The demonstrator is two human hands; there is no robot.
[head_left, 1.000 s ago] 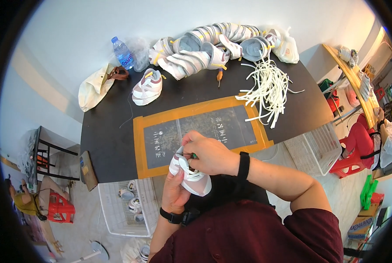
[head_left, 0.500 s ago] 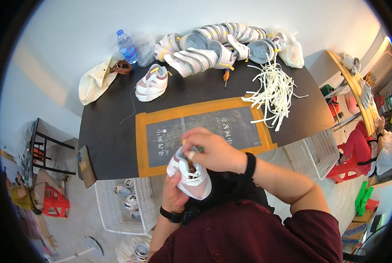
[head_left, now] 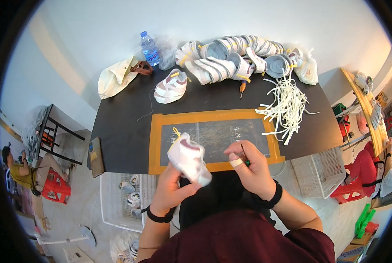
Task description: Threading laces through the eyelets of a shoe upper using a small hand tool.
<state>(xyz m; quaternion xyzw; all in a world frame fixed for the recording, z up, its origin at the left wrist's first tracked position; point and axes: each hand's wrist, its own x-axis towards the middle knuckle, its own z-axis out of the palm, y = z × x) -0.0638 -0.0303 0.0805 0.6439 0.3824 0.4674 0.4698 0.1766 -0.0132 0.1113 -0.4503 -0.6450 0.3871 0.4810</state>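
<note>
Hands meet over the near edge of a black table (head_left: pixel 125 131): the left hand (head_left: pixel 172 190) wraps its fingers around a small white shoe (head_left: pixel 190 158), tilting it sole-down toward the body so the upper faces the worker. The right hand (head_left: pixel 250 168) pinches a thin dark tool (head_left: pixel 243 153) between thumb and forefinger, one fingertip taped, held just beside the shoe. An orange-bordered mat (head_left: pixel 213 138) lies beneath as a work surface. A loose heap of white laces (head_left: pixel 285 107) sits within reach on the right; a finished shoe (head_left: pixel 172 85) and a curved row of stacked shoes (head_left: pixel 231 55) line the far edge, near a water bottle (head_left: pixel 149 48) and a cream bag (head_left: pixel 115 78).
</note>
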